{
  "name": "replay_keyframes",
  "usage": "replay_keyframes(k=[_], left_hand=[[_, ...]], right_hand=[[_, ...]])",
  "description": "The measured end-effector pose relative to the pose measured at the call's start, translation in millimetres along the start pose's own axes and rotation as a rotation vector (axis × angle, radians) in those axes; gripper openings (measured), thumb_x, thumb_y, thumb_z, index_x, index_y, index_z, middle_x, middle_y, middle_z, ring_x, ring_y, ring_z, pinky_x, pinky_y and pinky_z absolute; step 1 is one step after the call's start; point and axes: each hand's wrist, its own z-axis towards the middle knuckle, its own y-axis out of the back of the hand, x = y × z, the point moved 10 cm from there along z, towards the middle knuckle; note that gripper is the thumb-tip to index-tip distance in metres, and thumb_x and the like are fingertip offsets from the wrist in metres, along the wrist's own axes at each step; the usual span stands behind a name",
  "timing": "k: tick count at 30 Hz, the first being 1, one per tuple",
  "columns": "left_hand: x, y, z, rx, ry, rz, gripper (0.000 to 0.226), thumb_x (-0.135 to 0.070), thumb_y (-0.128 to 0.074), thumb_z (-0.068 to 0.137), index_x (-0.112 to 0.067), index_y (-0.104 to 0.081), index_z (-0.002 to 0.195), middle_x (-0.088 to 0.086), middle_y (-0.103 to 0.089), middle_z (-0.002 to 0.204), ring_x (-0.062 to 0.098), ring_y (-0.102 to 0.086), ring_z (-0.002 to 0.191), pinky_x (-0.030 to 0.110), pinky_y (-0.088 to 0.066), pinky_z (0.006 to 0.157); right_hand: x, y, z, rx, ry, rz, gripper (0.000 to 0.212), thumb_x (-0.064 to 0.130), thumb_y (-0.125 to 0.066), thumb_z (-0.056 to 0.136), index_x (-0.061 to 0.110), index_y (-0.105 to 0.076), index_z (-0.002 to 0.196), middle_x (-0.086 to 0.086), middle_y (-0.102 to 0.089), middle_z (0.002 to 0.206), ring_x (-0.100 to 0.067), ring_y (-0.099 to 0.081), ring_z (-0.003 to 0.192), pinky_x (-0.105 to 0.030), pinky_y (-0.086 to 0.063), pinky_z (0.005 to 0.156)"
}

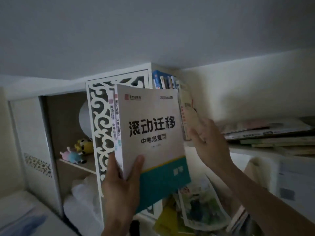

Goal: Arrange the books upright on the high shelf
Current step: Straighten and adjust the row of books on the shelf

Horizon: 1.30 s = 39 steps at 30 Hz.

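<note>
A large white workbook held up in the left hand is blocking most of the approach to the high shelf. Upright books are filling the shelf's back corner under the ceiling, and a carved white panel is walling off its left side. The right hand is occupying the narrow gap beside a leaning book, while flat stacked books are crowding the shelf to the right.

Head camera looks up (close) at shelf
</note>
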Motion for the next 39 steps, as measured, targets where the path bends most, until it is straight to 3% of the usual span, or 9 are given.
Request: replay_keyframes(k=[5, 8, 13, 17, 22, 26, 32, 36, 39], left_hand=[[-11, 14, 61, -0.107, -0.109, 0.162, 0.029, -0.039, -0.072, 0.091, -0.034, -0.053, 0.112, -0.025, -0.062, 0.082, -0.003, -0.057, 0.069, 0.015, -0.038, 0.055], [-9, 19, 80, -0.152, -0.138, 0.159, 0.029, -0.037, -0.073, 0.09, -0.024, -0.052, 0.106, -0.013, -0.061, 0.079, 0.011, -0.057, 0.07, 0.017, -0.036, 0.055], [-6, 15, 100, -0.129, -0.159, 0.138, 0.035, -0.035, -0.073, 0.09, -0.026, -0.057, 0.119, -0.014, -0.067, 0.094, 0.002, -0.06, 0.075, 0.011, -0.038, 0.06], [-7, 8, 107, -0.09, -0.2, 0.129, 0.035, -0.039, -0.073, 0.088, -0.034, -0.055, 0.117, -0.021, -0.066, 0.09, 0.007, -0.062, 0.078, 0.018, -0.043, 0.062], [-12, -11, 116, -0.029, -0.223, 0.156, 0.026, -0.039, -0.072, 0.09, -0.032, -0.052, 0.105, -0.018, -0.067, 0.084, 0.002, -0.064, 0.075, 0.041, -0.058, 0.066], [-36, -45, 128, 0.069, -0.301, 0.193, 0.026, -0.038, -0.067, 0.094, -0.034, -0.052, 0.114, -0.024, -0.062, 0.085, 0.0, -0.062, 0.072, 0.024, -0.051, 0.058], [-40, -100, 145, 0.061, -0.299, 0.275, 0.025, -0.038, -0.06, 0.098, -0.025, -0.045, 0.113, -0.017, -0.058, 0.075, 0.006, -0.058, 0.063, 0.029, -0.043, 0.056], [-34, -126, 143, 0.048, -0.293, 0.278, 0.026, -0.035, -0.056, 0.101, -0.023, -0.043, 0.119, -0.009, -0.068, 0.093, 0.014, -0.061, 0.065, 0.016, -0.035, 0.049], [-30, -147, 145, 0.04, -0.295, 0.271, 0.036, -0.036, -0.057, 0.101, -0.023, -0.044, 0.131, -0.001, -0.073, 0.112, 0.024, -0.071, 0.082, 0.034, -0.057, 0.065]], right_hand=[[16, -50, 73, -0.09, -0.036, -0.414, 0.124, 0.065, -0.08, 0.069, 0.012, -0.008, 0.155, -0.02, -0.036, 0.147, -0.04, -0.041, 0.132, -0.055, -0.044, 0.105], [15, -96, 96, -0.075, -0.074, -0.57, 0.145, 0.063, -0.088, 0.058, 0.01, 0.007, 0.155, -0.029, -0.022, 0.156, -0.047, -0.034, 0.139, -0.061, -0.038, 0.11], [-7, -116, 111, -0.2, -0.099, -0.56, 0.142, 0.056, -0.087, 0.058, 0.019, 0.004, 0.16, -0.034, -0.027, 0.149, -0.052, -0.049, 0.12, -0.062, -0.052, 0.091], [-25, -92, 108, -0.231, -0.033, -0.34, 0.137, 0.048, -0.087, 0.068, 0.034, 0.016, 0.157, -0.021, -0.041, 0.13, -0.033, -0.06, 0.093, -0.041, -0.055, 0.068], [-49, -53, 108, -0.31, 0.016, -0.234, 0.139, 0.046, -0.088, 0.067, 0.035, 0.018, 0.158, -0.018, -0.041, 0.124, -0.026, -0.053, 0.087, -0.037, -0.05, 0.066], [-62, -28, 105, -0.375, 0.005, -0.263, 0.139, 0.045, -0.088, 0.069, 0.028, 0.017, 0.159, -0.023, -0.04, 0.127, -0.033, -0.055, 0.087, -0.035, -0.045, 0.065], [-69, -17, 104, -0.422, 0.008, -0.267, 0.142, 0.046, -0.09, 0.066, 0.022, 0.014, 0.16, -0.025, -0.043, 0.123, -0.038, -0.057, 0.087, -0.035, -0.043, 0.063], [-67, -21, 104, -0.392, 0.019, -0.301, 0.142, 0.046, -0.09, 0.067, 0.021, 0.014, 0.16, -0.024, -0.043, 0.126, -0.034, -0.054, 0.088, -0.034, -0.043, 0.065], [-68, -21, 104, -0.377, 0.016, -0.293, 0.144, 0.045, -0.091, 0.067, 0.023, 0.016, 0.16, -0.023, -0.042, 0.126, -0.024, -0.044, 0.084, -0.034, -0.042, 0.065]])
